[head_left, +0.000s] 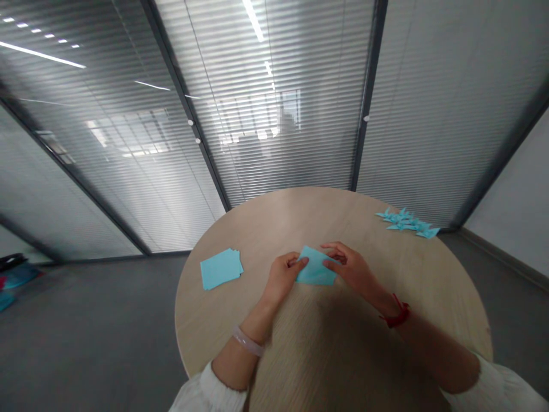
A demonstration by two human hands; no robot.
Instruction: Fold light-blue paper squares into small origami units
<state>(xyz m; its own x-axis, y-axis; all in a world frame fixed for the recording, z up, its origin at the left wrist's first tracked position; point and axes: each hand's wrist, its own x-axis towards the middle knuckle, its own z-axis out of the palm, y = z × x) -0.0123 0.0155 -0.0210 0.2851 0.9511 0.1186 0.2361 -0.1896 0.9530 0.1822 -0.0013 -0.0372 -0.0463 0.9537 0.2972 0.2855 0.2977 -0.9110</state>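
A light-blue sheet of paper [316,270] lies between my two hands near the middle of the table. My left hand [283,276] pinches its left edge, with the thumb on top and the other fingers curled. My right hand [349,266] is at the right side of the sheet. Its thumb rests on the paper's upper right part, while the fingers bend around beyond that edge. Part of the sheet's right side is hidden under this hand.
A stack of blue paper sheets [221,269] lies on the left of the round wooden table [266,217]. Several pointed, folded blue paper figures [405,220] are grouped at the far right edge. Glass panels with blinds [291,154] stand behind the table.
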